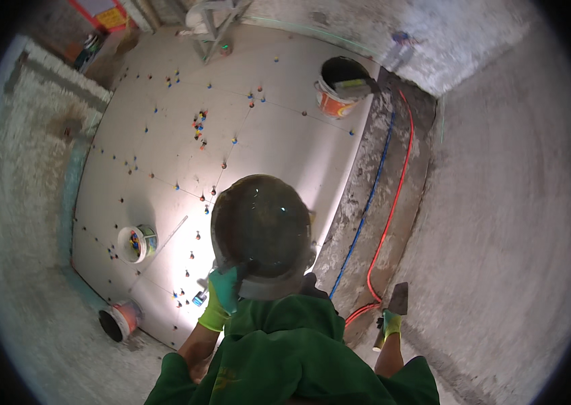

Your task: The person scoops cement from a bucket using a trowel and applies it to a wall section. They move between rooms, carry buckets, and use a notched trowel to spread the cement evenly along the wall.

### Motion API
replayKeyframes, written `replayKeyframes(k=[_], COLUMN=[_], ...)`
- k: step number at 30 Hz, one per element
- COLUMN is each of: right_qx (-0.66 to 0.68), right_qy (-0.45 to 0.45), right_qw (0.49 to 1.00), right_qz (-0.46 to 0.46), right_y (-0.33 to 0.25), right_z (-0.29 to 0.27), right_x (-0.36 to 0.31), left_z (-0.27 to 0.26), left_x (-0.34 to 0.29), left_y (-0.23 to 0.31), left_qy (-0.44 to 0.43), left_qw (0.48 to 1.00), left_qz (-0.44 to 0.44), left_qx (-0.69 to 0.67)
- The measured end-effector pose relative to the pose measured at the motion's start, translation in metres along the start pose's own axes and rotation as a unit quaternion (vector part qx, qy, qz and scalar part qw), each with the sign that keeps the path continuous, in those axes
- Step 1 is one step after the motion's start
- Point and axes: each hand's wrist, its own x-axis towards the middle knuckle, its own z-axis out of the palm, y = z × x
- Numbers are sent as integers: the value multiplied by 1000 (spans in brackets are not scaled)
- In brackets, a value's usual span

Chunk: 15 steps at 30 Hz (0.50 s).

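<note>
A large dark round bucket is right in front of my body, its wet grey inside facing up. Gloved in green and yellow, my left hand is closed on its near left rim. What lies deep inside is too dark to make out. Out to the right, apart from the bucket, my gloved right hand grips a trowel by its handle, the flat grey blade pointing away from me. The trowel is beside the rough strip along the right wall.
Pale floor tiles carry several coloured levelling clips. A white tub of clips, a tipped bucket and a mortar bucket stand around. Blue pipe and red pipe run along the rough strip.
</note>
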Motion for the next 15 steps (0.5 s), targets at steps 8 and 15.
replayKeyframes(k=[8, 15], right_qx=[-20, -61], right_qy=[91, 82], right_qw=[993, 992], right_qz=[-73, -80], right_y=[-92, -126], right_z=[29, 61], right_x=[-36, -11], left_z=[-96, -155], left_x=[-24, -46], left_y=[-58, -114], left_qy=[101, 299], left_qw=[972, 703], left_qz=[-154, -372], left_qx=[-145, -527])
